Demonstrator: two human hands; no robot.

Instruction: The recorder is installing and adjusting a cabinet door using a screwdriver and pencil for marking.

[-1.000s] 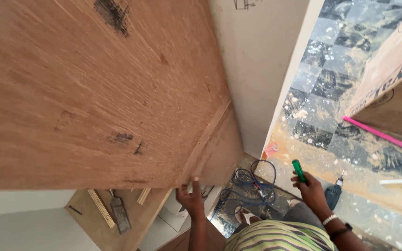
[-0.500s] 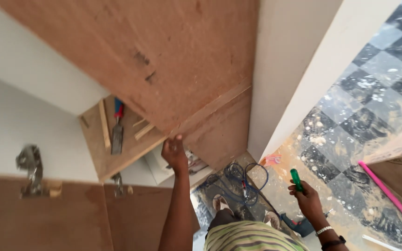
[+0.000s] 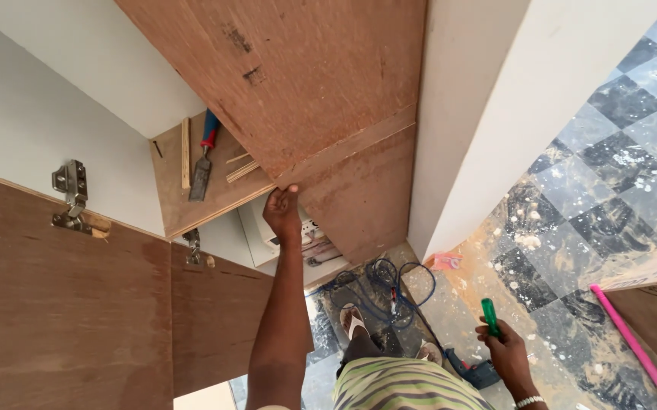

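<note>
My left hand [image 3: 281, 211] reaches up and grips the lower edge of a brown plywood cabinet door [image 3: 306, 83] that swings out above me. My right hand [image 3: 505, 349] hangs low at my side, closed around a screwdriver with a green handle [image 3: 489, 315]. Behind the door, a chisel with a red and blue handle [image 3: 202, 156] lies on a plywood shelf [image 3: 192, 197] beside thin wood strips.
A metal hinge [image 3: 72, 199] sits on the closed plywood door at left [image 3: 55, 304], a second hinge [image 3: 192, 247] further right. Blue cable [image 3: 389, 282] and a drill [image 3: 474, 372] lie on the dusty checkered floor [image 3: 609, 175]. A pink-handled stick [image 3: 632, 342] leans at right.
The view has swung left and down, revealing the closed lower doors and hinges. My left hand has risen to the door's edge; my right hand keeps the screwdriver low.
</note>
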